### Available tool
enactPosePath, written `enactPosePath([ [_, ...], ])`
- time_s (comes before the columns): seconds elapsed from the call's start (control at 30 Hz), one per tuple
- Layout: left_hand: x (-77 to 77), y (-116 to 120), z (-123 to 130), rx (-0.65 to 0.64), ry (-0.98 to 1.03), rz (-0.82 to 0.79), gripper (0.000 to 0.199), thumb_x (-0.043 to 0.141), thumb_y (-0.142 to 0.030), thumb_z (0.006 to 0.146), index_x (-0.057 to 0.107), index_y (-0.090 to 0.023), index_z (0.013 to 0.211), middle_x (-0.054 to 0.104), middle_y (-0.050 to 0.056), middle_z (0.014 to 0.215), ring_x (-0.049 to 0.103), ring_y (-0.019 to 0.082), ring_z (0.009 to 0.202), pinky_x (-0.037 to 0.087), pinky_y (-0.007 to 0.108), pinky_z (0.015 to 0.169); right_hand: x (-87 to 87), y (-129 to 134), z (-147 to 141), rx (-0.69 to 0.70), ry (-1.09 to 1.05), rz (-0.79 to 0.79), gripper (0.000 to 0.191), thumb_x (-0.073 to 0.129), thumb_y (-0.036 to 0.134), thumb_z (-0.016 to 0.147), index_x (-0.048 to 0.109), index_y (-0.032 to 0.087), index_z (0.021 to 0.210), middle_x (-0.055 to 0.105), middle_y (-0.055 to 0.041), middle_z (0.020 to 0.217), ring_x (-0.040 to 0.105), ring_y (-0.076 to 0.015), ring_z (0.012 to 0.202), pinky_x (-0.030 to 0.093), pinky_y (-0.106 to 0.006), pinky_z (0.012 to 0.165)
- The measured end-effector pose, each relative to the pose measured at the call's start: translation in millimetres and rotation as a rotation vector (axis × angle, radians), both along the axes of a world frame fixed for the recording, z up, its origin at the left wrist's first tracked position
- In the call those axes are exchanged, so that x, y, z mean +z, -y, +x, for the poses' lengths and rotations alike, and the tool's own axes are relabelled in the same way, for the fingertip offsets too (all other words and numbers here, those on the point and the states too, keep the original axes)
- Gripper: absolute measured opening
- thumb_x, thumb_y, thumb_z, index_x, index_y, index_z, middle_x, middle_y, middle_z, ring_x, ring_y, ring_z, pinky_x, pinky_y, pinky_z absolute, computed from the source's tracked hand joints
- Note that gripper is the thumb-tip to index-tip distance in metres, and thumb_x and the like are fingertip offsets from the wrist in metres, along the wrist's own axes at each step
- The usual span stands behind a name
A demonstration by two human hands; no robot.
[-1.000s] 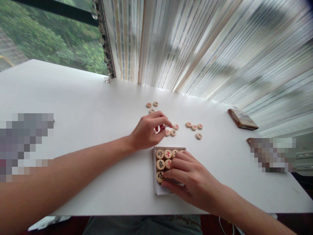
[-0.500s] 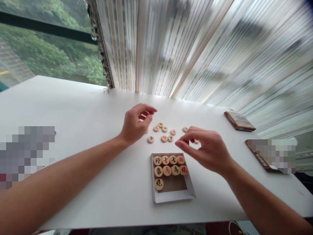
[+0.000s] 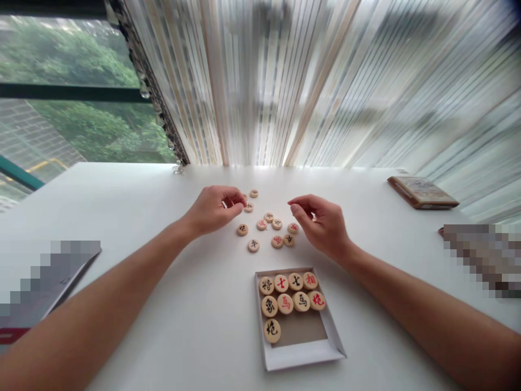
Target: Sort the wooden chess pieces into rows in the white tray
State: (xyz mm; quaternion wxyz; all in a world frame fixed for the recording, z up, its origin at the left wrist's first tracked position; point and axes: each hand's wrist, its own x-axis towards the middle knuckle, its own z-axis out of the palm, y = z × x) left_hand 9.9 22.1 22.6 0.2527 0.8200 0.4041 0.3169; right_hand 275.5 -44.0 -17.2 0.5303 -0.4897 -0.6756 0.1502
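My left hand (image 3: 220, 209) hovers low over the table, thumb and fingertips brought together beside a Chinese chess piece (image 3: 249, 207). Whether the tips grip anything is hidden. Across the gap, my right hand (image 3: 319, 220) has curled fingers with the thumb slightly apart, and nothing shows in it. Loose round wooden pieces with red or black characters, such as a black-marked piece (image 3: 253, 245) and a red-marked piece (image 3: 293, 228), lie between the hands. Closer to me, a shallow white box (image 3: 301, 355) holds two full rows of pieces plus one black piece (image 3: 272, 330) in its third row.
A flat brown box (image 3: 423, 191) lies at the right back of the white table (image 3: 195, 326). Another item (image 3: 480, 255), blurred out, is at the right edge. A grey, partly blurred object (image 3: 77, 277) sits at left. Striped curtains (image 3: 252, 98) hang behind.
The view has shifted. My right hand has moved away from the box, toward the back; my left hand has moved left, uncovering several loose pieces. The pieces in the box are unchanged.
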Motion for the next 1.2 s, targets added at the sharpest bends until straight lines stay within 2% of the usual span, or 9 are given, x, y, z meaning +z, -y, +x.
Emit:
enactPosePath([
  [0.13,11.0,-2.2,-7.5,-0.147,-0.192,-0.094,0.017,0.074,-0.028,0.078,0.081,-0.017,0.088,0.080,0.005,0.086,0.065,0.014,0.066,0.049,0.024,0.061,0.1,1.8,1.6,-0.011,0.102,0.101,0.016,0.064,0.024,0.096,0.079,0.017,0.093,0.072,-0.0012,0.071,0.059,-0.0142,0.060,0.047,-0.028,0.058],
  [0.23,16.5,-0.9,-10.7,-0.222,-0.297,-0.158,0.026,0.081,-0.034,0.076,0.082,-0.019,0.097,0.081,0.006,0.099,0.068,0.015,0.071,0.052,0.024,0.063,0.0,1.3,0.0,-0.007,0.134,0.128,0.016,0.064,0.021,0.095,0.078,0.017,0.092,0.072,-0.0007,0.069,0.058,-0.0137,0.058,0.046,-0.027,0.057],
  [0.37,16.0,1.3,-10.4,-0.268,-0.394,-0.167,0.029,0.083,-0.033,0.075,0.083,-0.019,0.099,0.077,0.005,0.092,0.069,0.016,0.072,0.052,0.024,0.062,-0.9,2.5,-1.1,-0.011,0.150,0.148,0.016,0.063,0.020,0.095,0.078,0.017,0.091,0.073,-0.0010,0.071,0.058,-0.0133,0.058,0.046,-0.027,0.056],
  [0.57,10.3,0.4,-9.5,-0.306,-0.382,-0.128,0.014,0.080,-0.028,0.078,0.082,-0.018,0.088,0.075,0.003,0.083,0.068,0.015,0.068,0.051,0.022,0.060,-2.5,4.6,-1.2,0.011,0.160,0.159,0.014,0.064,0.018,0.095,0.077,0.017,0.092,0.072,-0.0008,0.071,0.058,-0.0136,0.059,0.046,-0.027,0.058],
  [0.73,15.2,6.8,-3.5,-0.321,-0.233,-0.102,0.015,0.079,-0.027,0.082,0.079,-0.015,0.091,0.078,0.004,0.082,0.070,0.015,0.071,0.055,0.023,0.064,-0.7,7.3,-3.7,0.028,0.128,0.129,0.014,0.063,0.019,0.096,0.077,0.017,0.092,0.070,-0.0004,0.070,0.059,-0.0138,0.059,0.047,-0.028,0.060],
  [0.83,14.0,18.2,8.3,-0.324,-0.017,-0.158,0.021,0.081,-0.031,0.084,0.077,-0.013,0.096,0.079,0.006,0.084,0.072,0.016,0.071,0.060,0.026,0.068,-0.7,10.3,-5.8,0.070,0.032,-0.005,0.017,0.063,0.028,0.100,0.076,0.017,0.100,0.072,-0.0018,0.073,0.060,-0.0150,0.062,0.047,-0.028,0.060],
  [0.93,4.4,31.0,21.7,-0.329,0.121,-0.151,0.021,0.082,-0.027,0.084,0.075,-0.012,0.097,0.077,0.007,0.083,0.071,0.015,0.070,0.061,0.026,0.067,-1.6,14.1,-8.8,0.158,-0.106,-0.167,0.026,0.062,0.039,0.104,0.073,0.017,0.111,0.076,-0.0047,0.082,0.062,-0.0158,0.064,0.047,-0.028,0.057],
  [1.03,-9.9,40.6,31.4,-0.278,0.215,-0.074,0.020,0.082,-0.022,0.084,0.075,-0.012,0.100,0.075,0.004,0.079,0.069,0.013,0.068,0.060,0.025,0.066,-2.0,17.4,-12.5,0.238,-0.186,-0.246,0.027,0.065,0.044,0.103,0.072,0.018,0.106,0.077,-0.0052,0.084,0.063,-0.0148,0.065,0.046,-0.027,0.056],
  [1.2,-27.1,50.1,37.8,-0.223,0.297,0.135,0.018,0.082,-0.018,0.086,0.076,-0.012,0.102,0.077,0.005,0.087,0.070,0.012,0.068,0.060,0.023,0.064,-1.3,20.0,-19.3,0.327,-0.326,-0.305,0.027,0.077,0.044,0.096,0.072,0.018,0.099,0.076,-0.0031,0.079,0.066,-0.0140,0.066,0.050,-0.025,0.057],
])
